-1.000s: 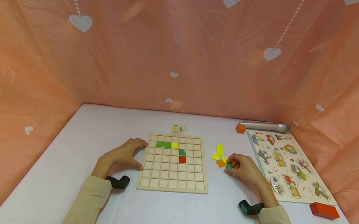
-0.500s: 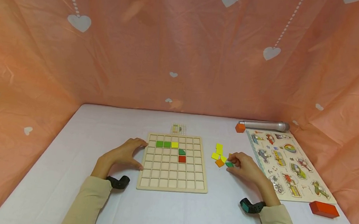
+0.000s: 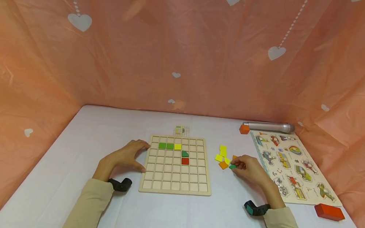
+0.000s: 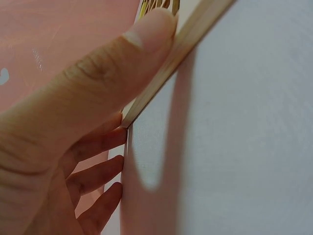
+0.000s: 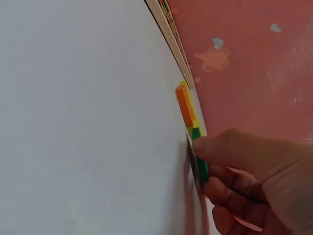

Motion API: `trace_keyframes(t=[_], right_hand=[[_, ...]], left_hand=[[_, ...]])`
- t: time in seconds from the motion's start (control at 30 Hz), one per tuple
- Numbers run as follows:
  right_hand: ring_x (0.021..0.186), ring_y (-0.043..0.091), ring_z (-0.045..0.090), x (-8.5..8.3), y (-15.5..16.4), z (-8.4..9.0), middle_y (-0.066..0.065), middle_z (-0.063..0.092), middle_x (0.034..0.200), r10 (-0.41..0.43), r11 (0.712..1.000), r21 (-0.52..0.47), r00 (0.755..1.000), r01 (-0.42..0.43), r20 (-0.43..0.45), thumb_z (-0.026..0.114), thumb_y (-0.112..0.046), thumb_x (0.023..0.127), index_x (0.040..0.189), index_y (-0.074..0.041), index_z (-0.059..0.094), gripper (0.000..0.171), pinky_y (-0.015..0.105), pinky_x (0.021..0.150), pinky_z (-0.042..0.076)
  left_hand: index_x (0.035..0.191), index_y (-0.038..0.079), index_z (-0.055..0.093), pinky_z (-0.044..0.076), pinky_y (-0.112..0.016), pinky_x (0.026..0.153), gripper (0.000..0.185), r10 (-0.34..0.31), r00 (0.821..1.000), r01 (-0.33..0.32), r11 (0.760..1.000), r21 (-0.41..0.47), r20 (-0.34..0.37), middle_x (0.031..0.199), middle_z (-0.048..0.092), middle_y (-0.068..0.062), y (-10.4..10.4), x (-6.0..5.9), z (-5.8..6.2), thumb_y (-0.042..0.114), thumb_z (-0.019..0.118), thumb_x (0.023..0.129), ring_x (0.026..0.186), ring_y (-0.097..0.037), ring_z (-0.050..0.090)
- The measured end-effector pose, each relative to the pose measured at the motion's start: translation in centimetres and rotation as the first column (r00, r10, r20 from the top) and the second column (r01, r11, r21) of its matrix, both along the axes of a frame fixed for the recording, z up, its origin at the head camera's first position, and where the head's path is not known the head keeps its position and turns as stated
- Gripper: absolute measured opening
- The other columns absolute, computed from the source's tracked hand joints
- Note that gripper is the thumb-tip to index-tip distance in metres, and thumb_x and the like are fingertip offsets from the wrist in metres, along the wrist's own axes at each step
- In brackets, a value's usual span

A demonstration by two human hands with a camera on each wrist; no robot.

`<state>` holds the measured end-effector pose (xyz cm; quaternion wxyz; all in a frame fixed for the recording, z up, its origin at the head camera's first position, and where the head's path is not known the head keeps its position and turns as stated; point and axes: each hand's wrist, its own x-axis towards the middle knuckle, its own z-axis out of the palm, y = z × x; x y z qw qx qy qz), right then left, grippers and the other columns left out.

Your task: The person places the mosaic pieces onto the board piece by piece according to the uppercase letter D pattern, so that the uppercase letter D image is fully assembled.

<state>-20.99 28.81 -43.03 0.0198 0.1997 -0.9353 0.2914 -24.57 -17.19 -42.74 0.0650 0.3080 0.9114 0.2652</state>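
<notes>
A wooden grid board (image 3: 176,176) lies at the table's middle, holding two green tiles (image 3: 166,146), a yellow tile (image 3: 177,146), a dark green tile (image 3: 185,154) and a red tile (image 3: 185,161). My left hand (image 3: 127,156) holds the board's left edge (image 4: 161,78), thumb and fingers pressed against the rim. To the right of the board lie loose yellow tiles (image 3: 221,152) and an orange tile (image 3: 223,165). My right hand (image 3: 246,168) pinches a green tile (image 3: 232,167) (image 5: 200,164) at the table surface beside the orange tile (image 5: 185,105).
An animal peg puzzle (image 3: 291,166) lies at the right. Behind it rest a silver cylinder (image 3: 268,126) and an orange block (image 3: 244,129). A red block (image 3: 329,212) sits near the right front. A small pattern card (image 3: 181,130) lies behind the board. Pink cloth walls surround the table.
My right hand has shifted slightly up and left among the loose tiles, keeping its fingers on the green tile. The left hand has stayed on the board's edge.
</notes>
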Motion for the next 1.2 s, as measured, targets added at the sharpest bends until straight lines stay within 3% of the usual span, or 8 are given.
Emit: trace_keyframes(t=[0.17, 0.37, 0.7, 1.2], right_hand=[[0.074, 0.012, 0.056, 0.0, -0.8, 0.5, 0.004, 0.066, 0.089, 0.043, 0.997, -0.068, 0.996, -0.048, -0.072, 0.075, -0.002, 0.075, 0.094, -0.002, 0.069, 0.02, 0.022, 0.065, 0.049], [0.075, 0.015, 0.057, -0.4, -4.0, 1.0, 0.002, 0.065, 0.088, 0.21, 0.967, -0.117, 0.966, -0.228, -0.15, 0.075, -0.001, 0.074, 0.096, -0.001, 0.069, 0.023, 0.026, 0.067, 0.05], [0.08, 0.012, 0.053, -0.9, -10.2, 0.3, -0.002, 0.062, 0.096, 0.379, 0.913, -0.144, 0.924, -0.382, -0.052, 0.073, -0.011, 0.08, 0.102, -0.007, 0.07, 0.022, 0.021, 0.066, 0.047], [0.095, 0.01, 0.052, -1.4, -13.2, -0.5, -0.004, 0.06, 0.104, 0.448, 0.894, 0.037, 0.891, -0.447, -0.068, 0.069, -0.015, 0.085, 0.105, -0.013, 0.071, 0.02, 0.023, 0.082, 0.047]], left_hand=[[0.127, -0.005, 0.049, 0.032, -0.05, 0.104, 0.088, -0.001, 1.0, 0.001, 1.0, -0.005, -0.004, 0.131, 0.048, -0.02, 0.0, 0.0, 0.0, 0.033, 0.087, 0.058, 0.121, -0.037, 0.041], [0.127, -0.005, 0.049, 0.033, -0.05, 0.104, 0.088, -0.007, 1.0, 0.007, 1.0, -0.003, -0.013, 0.13, 0.048, -0.02, 0.0, 0.0, -0.1, 0.033, 0.087, 0.058, 0.121, -0.037, 0.041], [0.128, -0.004, 0.049, 0.033, -0.048, 0.103, 0.088, -0.001, 1.0, 0.001, 1.0, -0.009, -0.017, 0.131, 0.048, -0.019, -0.1, -0.2, -0.5, 0.035, 0.087, 0.059, 0.12, -0.036, 0.041], [0.127, -0.005, 0.049, 0.033, -0.049, 0.103, 0.088, -0.012, 1.0, 0.011, 1.0, -0.015, -0.028, 0.13, 0.048, -0.02, 0.0, 0.0, -0.1, 0.033, 0.087, 0.058, 0.12, -0.037, 0.041]])
